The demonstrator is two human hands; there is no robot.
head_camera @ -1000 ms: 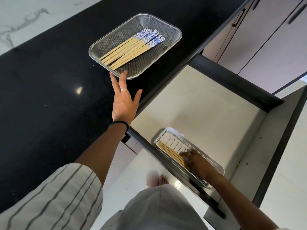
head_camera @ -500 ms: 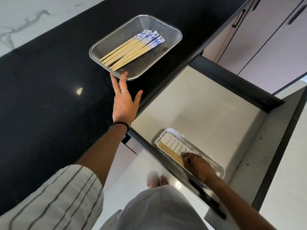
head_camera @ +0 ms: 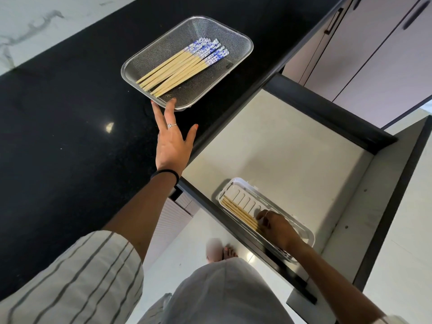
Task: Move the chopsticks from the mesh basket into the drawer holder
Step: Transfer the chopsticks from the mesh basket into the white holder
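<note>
A metal mesh basket (head_camera: 236, 37) sits on the black counter and holds several bamboo chopsticks with blue-and-white ends (head_camera: 180, 66). My left hand (head_camera: 173, 141) lies flat with straight fingers, its fingertips touching the basket's near rim. In the open drawer, a white ribbed holder (head_camera: 243, 198) contains a few chopsticks (head_camera: 238, 212) along its near side. My right hand (head_camera: 277, 226) rests in the holder with its fingers curled on those chopsticks' ends, hiding them.
The black counter (head_camera: 70, 127) stretches to the left, with a pale marble surface beyond it. The drawer's cream floor (head_camera: 268, 141) has dark side walls. Cabinet doors (head_camera: 378, 50) stand at the upper right. My bare foot shows on the floor below.
My right hand has shifted slightly along the chopsticks in the holder. My left hand stays at the basket's rim.
</note>
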